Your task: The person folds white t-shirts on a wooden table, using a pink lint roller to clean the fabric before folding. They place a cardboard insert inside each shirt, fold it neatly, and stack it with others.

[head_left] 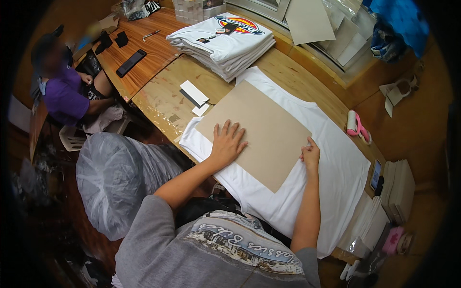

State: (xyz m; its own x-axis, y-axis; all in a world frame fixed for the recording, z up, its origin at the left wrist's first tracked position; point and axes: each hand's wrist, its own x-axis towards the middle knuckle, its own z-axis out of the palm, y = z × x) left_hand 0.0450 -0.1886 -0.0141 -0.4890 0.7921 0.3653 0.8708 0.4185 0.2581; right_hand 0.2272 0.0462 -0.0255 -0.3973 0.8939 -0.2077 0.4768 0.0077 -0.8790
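A white T-shirt [331, 177] lies spread on the wooden table before me. On top of it rests a flat, rectangular sheet of beige cardboard [261, 129]. My left hand [227, 144] lies on the cardboard near its left side, palm down with fingers spread. At the cardboard's right edge is my right hand [311, 152], its fingers curled together; what they pinch, if anything, is too small to make out. A white hang tag [194, 94] on a dark cord lies beside the shirt's left part.
Folded white T-shirts [225, 45] are stacked at the back. A pink-handled lint roller [354, 124] lies at the right edge. A phone [130, 63] is on the left table. A stuffed plastic bag [113, 182] stands at my left, near a seated person [67, 96] in purple.
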